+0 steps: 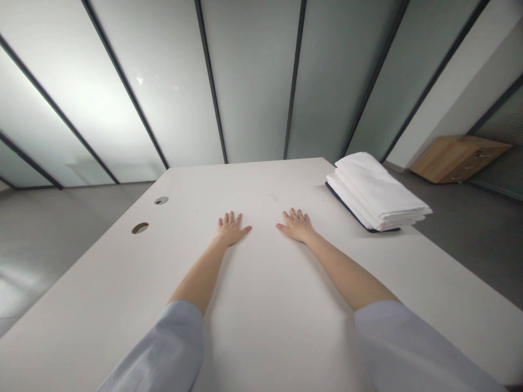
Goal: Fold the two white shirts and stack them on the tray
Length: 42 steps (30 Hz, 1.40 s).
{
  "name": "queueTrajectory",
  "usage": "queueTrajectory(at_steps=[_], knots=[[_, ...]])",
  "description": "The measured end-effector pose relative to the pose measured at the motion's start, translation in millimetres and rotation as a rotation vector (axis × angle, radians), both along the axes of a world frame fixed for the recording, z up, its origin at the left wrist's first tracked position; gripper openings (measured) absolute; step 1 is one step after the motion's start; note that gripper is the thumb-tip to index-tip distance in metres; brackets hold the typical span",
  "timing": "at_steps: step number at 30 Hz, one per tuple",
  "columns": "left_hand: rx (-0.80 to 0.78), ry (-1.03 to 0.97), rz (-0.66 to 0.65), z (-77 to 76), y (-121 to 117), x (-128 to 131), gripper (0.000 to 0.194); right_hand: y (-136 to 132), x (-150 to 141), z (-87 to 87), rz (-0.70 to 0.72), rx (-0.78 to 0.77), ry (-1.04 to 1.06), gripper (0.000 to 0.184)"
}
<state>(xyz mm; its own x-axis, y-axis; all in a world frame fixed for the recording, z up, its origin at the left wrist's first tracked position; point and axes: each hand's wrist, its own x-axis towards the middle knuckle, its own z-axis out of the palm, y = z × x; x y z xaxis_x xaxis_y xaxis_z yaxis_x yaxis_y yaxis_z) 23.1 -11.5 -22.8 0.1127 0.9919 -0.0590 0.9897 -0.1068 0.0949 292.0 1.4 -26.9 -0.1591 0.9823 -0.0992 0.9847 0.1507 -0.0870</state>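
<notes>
Palm down on the white table (pixel 261 294), my left hand (pixel 231 230) lies flat with its fingers spread. My right hand (pixel 297 225) rests the same way a short distance to the right, thumb pointing toward the left one. Neither hand holds anything. To the right of my right hand, apart from it, sits a stack of folded white cloth (pixel 378 190). Under the stack a dark blue layer (pixel 351 211) shows along the lower edge; what it is I cannot tell.
Two round holes pierce the table's left side, one open (pixel 140 228) and one with a grey cover (pixel 161 200). Frosted glass panels (pixel 249 81) stand behind the table. A wooden cabinet (pixel 445 158) is on the floor at the far right.
</notes>
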Motion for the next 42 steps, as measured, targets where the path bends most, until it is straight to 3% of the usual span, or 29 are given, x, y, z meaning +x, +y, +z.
queueTrajectory(at_steps=[13, 42], knots=[[-0.031, 0.083, 0.004, 5.8, -3.2, 2.8, 0.085, 1.9, 0.2, -1.2, 0.000, -0.023, -0.031, 0.086], [-0.023, 0.065, 0.004, 7.2, -4.4, 3.3, 0.085, 1.4, 1.3, -2.3, 0.010, 0.004, -0.031, 0.088]])
